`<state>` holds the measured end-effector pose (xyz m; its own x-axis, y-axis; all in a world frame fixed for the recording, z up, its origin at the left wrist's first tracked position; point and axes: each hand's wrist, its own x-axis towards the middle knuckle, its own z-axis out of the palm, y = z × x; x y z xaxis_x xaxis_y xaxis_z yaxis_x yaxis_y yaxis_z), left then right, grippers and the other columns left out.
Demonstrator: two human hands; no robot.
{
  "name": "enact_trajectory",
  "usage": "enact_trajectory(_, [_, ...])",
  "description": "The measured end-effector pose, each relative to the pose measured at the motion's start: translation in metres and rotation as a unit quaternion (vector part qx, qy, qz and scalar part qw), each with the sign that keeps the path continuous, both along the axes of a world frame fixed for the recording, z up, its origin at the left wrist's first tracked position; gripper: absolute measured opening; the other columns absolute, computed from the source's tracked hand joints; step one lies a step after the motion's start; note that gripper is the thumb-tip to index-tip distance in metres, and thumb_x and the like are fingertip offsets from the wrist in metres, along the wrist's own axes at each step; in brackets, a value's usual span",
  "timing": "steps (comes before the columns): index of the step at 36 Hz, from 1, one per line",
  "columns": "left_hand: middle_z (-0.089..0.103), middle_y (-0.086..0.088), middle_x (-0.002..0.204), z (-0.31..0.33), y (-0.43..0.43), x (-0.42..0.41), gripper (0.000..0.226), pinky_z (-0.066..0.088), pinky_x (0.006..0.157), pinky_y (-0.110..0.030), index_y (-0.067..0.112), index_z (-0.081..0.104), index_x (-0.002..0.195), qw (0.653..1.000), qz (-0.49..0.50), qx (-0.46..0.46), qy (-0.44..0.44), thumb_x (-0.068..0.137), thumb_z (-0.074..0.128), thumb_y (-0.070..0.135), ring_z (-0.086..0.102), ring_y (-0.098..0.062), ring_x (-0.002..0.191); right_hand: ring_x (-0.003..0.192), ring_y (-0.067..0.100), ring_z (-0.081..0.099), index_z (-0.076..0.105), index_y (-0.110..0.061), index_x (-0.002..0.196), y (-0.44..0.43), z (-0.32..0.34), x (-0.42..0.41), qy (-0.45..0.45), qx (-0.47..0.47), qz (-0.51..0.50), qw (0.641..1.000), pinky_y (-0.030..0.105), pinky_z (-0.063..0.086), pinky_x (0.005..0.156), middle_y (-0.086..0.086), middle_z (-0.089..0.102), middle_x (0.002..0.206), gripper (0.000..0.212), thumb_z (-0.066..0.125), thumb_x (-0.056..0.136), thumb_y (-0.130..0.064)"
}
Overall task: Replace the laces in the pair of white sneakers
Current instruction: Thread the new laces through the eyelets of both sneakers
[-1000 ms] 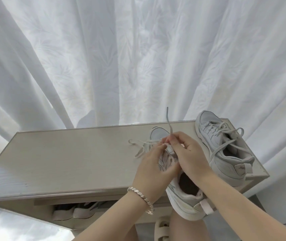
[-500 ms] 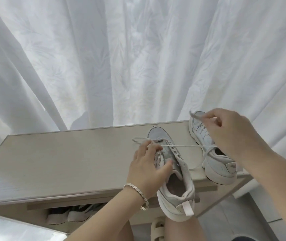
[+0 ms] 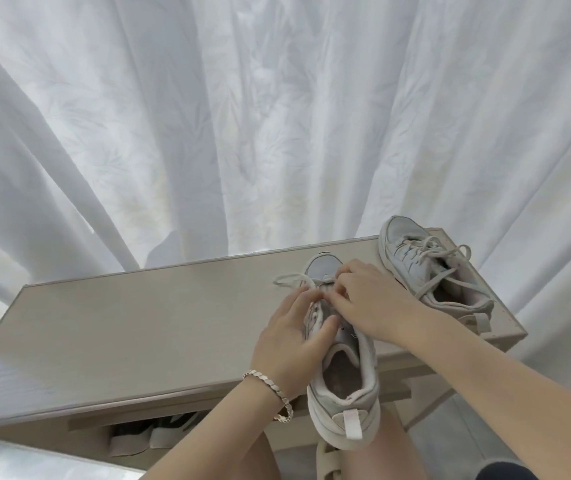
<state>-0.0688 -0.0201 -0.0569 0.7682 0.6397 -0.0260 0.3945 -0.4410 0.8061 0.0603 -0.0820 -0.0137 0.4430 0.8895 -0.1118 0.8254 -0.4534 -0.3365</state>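
Head view showed the near sneaker [image 3: 343, 386] lying toe-away on the right part of the counter [image 3: 138, 323], its heel overhanging the front edge above the person's knee. The left hand [image 3: 287, 344] gripped its side, thumb across the tongue. The right hand [image 3: 370, 306], touching the left, pinched the lace [image 3: 291, 279] at the eyelets, and the lace's free end trailed left of the toe. A hard tug could likely drag that end back through its eyelet, or tip the overhanging shoe off the edge if the left grip eased. The second sneaker [image 3: 426, 271], laced, lay just beside, its loops near enough to snag.
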Motion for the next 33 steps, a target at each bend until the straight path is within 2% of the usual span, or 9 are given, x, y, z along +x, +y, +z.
enact_trajectory(6, [0.042, 0.022, 0.132, 0.000, -0.003, 0.002, 0.075, 0.030, 0.099, -0.020, 0.040, 0.043, 0.129, 1.000, 0.012, -0.014, -0.016, 0.063, 0.029, 0.071, 0.037, 0.000, 0.125, 0.122, 0.018, 0.035, 0.062, -0.018, 0.107, -0.007, 0.000, 0.005, 0.034, 0.015, 0.035, 0.999, 0.038, 0.030, 0.105, 0.000, 0.042, 0.129, 0.027, 0.044, 0.097, -0.034])
enact_trajectory(10, [0.046, 0.023, 0.127, -0.001, -0.006, -0.001, 0.073, 0.034, 0.090, -0.021, 0.034, 0.044, 0.122, 0.999, 0.035, -0.020, -0.016, 0.061, 0.027, 0.071, 0.044, -0.001, 0.119, 0.117, 0.009, 0.039, 0.061, -0.024, 0.079, -0.011, 0.005, -0.002, 0.150, 0.149, 0.032, 0.977, 0.027, 0.029, 0.101, -0.011, 0.049, 0.116, 0.020, 0.049, 0.095, -0.023])
enact_trajectory(16, [0.043, 0.028, 0.131, 0.000, -0.004, -0.005, 0.046, 0.039, 0.088, -0.028, 0.029, 0.047, 0.110, 0.999, 0.041, -0.020, 0.005, 0.074, 0.033, 0.054, 0.047, -0.002, 0.114, 0.088, 0.014, 0.060, 0.067, -0.023, 0.065, -0.027, 0.042, -0.011, 0.400, 0.336, -0.015, 0.852, 0.026, 0.042, 0.083, -0.002, 0.072, 0.086, 0.029, 0.046, 0.086, -0.026])
enact_trajectory(21, [0.043, 0.025, 0.133, 0.004, -0.006, -0.002, 0.045, 0.041, 0.088, -0.030, 0.029, 0.047, 0.111, 0.999, 0.036, -0.018, 0.017, 0.075, 0.030, 0.050, 0.048, -0.004, 0.110, 0.049, 0.019, 0.049, 0.046, -0.022, 0.040, -0.043, 0.075, -0.015, 0.516, 0.451, -0.012, 0.728, 0.025, 0.049, 0.055, 0.002, 0.049, 0.046, 0.035, 0.039, 0.072, -0.010])
enact_trajectory(23, [0.043, 0.025, 0.134, 0.005, -0.007, -0.001, 0.046, 0.041, 0.086, -0.029, 0.029, 0.046, 0.112, 0.999, 0.037, -0.019, 0.021, 0.074, 0.030, 0.049, 0.049, -0.004, 0.109, 0.038, 0.014, 0.032, 0.038, -0.018, 0.043, -0.046, 0.075, -0.009, 0.498, 0.413, -0.052, 0.760, 0.022, 0.038, 0.042, 0.001, 0.038, 0.039, 0.032, 0.041, 0.073, -0.009])
enact_trajectory(24, [0.043, 0.024, 0.134, 0.006, -0.007, 0.000, 0.047, 0.040, 0.085, -0.029, 0.029, 0.046, 0.114, 0.999, 0.037, -0.019, 0.024, 0.074, 0.029, 0.049, 0.049, -0.004, 0.107, 0.036, 0.012, 0.029, 0.038, -0.015, 0.048, -0.045, 0.069, -0.004, 0.462, 0.361, -0.084, 0.806, 0.021, 0.034, 0.040, 0.000, 0.038, 0.039, 0.032, 0.044, 0.079, -0.008])
enact_trajectory(26, [0.044, 0.021, 0.132, 0.007, -0.009, 0.001, 0.050, 0.039, 0.082, -0.027, 0.030, 0.044, 0.119, 0.999, 0.039, -0.013, 0.031, 0.076, 0.029, 0.050, 0.049, -0.005, 0.105, 0.041, 0.011, 0.038, 0.048, -0.015, 0.066, -0.041, 0.055, 0.004, 0.342, 0.206, -0.123, 0.909, 0.025, 0.038, 0.046, -0.001, 0.052, 0.050, 0.022, 0.052, 0.088, -0.015])
enact_trajectory(28, [0.047, 0.018, 0.129, 0.009, -0.010, 0.001, 0.045, 0.038, 0.082, -0.026, 0.029, 0.044, 0.123, 0.998, 0.045, -0.007, 0.033, 0.084, 0.034, 0.049, 0.050, -0.006, 0.105, 0.065, 0.011, 0.054, 0.055, -0.025, 0.091, -0.036, 0.041, 0.008, 0.208, 0.087, -0.119, 0.967, 0.029, 0.047, 0.064, -0.003, 0.060, 0.077, 0.007, 0.055, 0.088, -0.031])
enact_trajectory(33, [0.063, 0.010, 0.100, 0.011, -0.011, 0.003, 0.029, 0.042, 0.077, -0.024, 0.018, 0.059, 0.101, 0.995, 0.096, 0.041, 0.009, 0.086, 0.050, 0.041, 0.056, -0.009, 0.091, 0.114, 0.017, 0.039, 0.057, -0.026, 0.109, -0.015, 0.013, 0.003, 0.047, -0.001, -0.046, 0.998, 0.032, 0.036, 0.095, 0.001, 0.046, 0.110, 0.027, 0.047, 0.092, -0.045])
